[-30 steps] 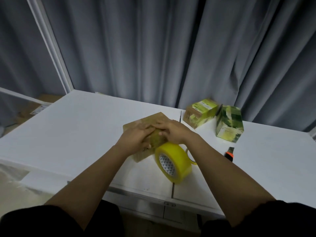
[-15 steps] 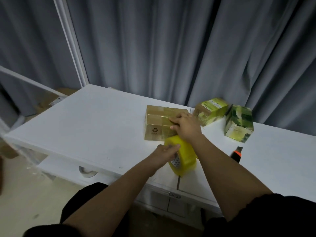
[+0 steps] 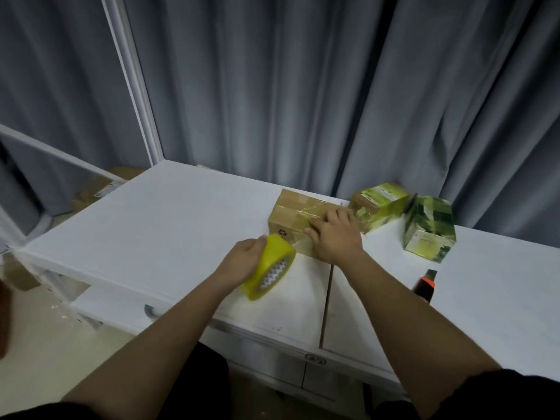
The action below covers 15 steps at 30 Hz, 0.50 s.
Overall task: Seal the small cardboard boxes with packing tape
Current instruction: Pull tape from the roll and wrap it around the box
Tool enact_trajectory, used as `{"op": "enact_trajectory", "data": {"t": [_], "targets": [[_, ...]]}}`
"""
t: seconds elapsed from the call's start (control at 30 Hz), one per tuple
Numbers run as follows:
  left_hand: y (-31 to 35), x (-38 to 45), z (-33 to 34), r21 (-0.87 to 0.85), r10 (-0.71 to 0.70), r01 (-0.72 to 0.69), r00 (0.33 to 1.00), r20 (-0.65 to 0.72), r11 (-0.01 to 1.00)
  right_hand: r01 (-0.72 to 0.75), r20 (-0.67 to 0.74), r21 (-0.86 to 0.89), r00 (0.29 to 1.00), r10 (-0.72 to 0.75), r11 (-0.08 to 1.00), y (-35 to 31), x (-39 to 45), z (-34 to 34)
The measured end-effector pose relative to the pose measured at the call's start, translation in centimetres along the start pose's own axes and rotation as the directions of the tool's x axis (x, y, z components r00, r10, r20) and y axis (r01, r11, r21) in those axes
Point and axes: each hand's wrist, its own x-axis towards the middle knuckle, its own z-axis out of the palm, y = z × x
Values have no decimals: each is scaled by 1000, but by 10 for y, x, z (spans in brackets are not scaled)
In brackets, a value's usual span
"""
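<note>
- One brown cardboard box (image 3: 295, 221) sits by the table's (image 3: 169, 225) far edge, tape band crossing its top.
- Right hand (image 3: 335, 234) presses flat fingers on it.
- Left hand (image 3: 242, 262), fingers curled, grips the yellow tape roll (image 3: 269, 266) just nearer, film stretched boxward.
- Two green boxes (image 3: 377, 209) wait rightward.

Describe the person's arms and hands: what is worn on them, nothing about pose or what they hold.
Both forearms are bare from wrist to above the elbow. The left hand and right hand wear no gloves, and no rings, watch or bracelet show. Dark, apparently black short sleeves cover the upper arms at the bottom of the picture: the left sleeve and the right sleeve.
</note>
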Motion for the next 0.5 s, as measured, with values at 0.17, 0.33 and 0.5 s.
{"op": "enact_trajectory", "data": {"t": [0.17,0.33,0.5], "targets": [[4,8,-3,21,49,-49,999,-3,999,-4,-5,183,1000,5,983,1,16,12],[11,24,7,-22,75,-76,996,-54,997,-20,70,33,997,17,999,14,39,13],[7,46,-7,25,61,-58,982,-181,998,-140,75,-24,987,141,990,-3,62,11]]}}
